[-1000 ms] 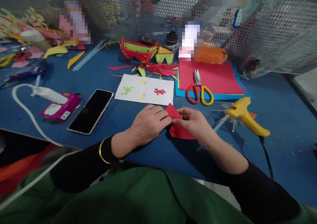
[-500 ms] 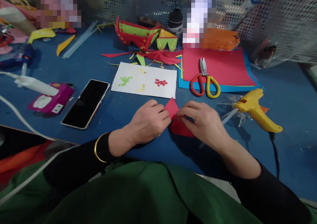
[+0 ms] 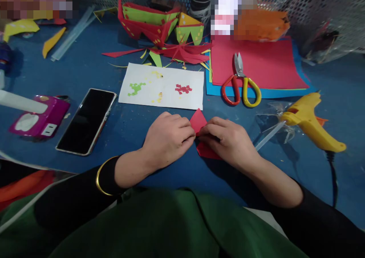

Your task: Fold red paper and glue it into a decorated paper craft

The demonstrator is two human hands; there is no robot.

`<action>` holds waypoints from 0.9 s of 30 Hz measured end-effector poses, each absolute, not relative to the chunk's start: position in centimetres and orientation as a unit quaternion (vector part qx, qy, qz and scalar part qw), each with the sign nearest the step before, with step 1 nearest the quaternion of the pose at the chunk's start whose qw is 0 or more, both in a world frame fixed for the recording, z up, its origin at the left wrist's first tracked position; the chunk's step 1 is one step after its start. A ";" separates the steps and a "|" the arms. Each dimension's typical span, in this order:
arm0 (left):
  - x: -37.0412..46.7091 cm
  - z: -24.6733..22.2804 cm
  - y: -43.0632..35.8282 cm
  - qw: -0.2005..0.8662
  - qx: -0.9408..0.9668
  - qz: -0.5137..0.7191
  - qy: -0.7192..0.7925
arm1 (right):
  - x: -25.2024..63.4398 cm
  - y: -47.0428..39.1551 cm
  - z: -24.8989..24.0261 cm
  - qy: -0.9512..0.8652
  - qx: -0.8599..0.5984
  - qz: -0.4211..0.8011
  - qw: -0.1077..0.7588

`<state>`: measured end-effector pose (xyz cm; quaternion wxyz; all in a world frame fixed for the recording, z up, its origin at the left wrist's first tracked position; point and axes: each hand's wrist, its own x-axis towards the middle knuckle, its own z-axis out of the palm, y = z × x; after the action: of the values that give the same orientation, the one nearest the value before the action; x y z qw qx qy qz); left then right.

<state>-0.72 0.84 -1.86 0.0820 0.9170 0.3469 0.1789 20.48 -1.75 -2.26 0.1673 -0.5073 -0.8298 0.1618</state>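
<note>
Both of my hands meet over a folded piece of red paper (image 3: 199,120) at the near side of the blue table. My left hand (image 3: 169,138) pinches its left edge, with the fingers curled in. My right hand (image 3: 229,138) grips it from the right, fingertips pressed close to the left hand's. One pointed corner sticks up between the hands, and another part of the red paper shows below the right fingers. The fingers hide the middle of it. Just beyond lies a white card (image 3: 168,86) with small green, yellow and red paper bits on it.
Scissors (image 3: 239,81) rest on stacked coloured sheets (image 3: 262,60). To the right lies a yellow glue gun (image 3: 310,119) with a black cord. A phone (image 3: 87,121) and a purple power socket (image 3: 40,117) are on the left. Decorated paper pieces (image 3: 148,22) stand behind paper scraps (image 3: 182,52).
My right fingertips have moved left and closed in against my left fingertips on the red paper. The view has tilted down and come slightly closer.
</note>
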 end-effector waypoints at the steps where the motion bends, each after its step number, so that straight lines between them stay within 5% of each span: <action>1: -0.7 -1.9 0.8 0.091 0.913 0.183 0.352 | 20.4 -1.8 -2.3 -0.828 -0.509 0.161 0.168; 12: -0.9 -1.6 1.0 0.242 0.847 0.182 0.437 | 19.7 -1.9 -2.7 -0.811 -0.541 0.148 0.167; 27: -0.4 -1.6 0.9 0.224 0.845 0.176 0.453 | 19.3 -2.1 -2.4 -0.785 -0.566 0.189 0.167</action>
<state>-0.38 0.92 -1.60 0.2238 0.8446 0.4533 0.1761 19.34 -2.13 -2.42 0.1669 -0.5658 -0.7849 0.1894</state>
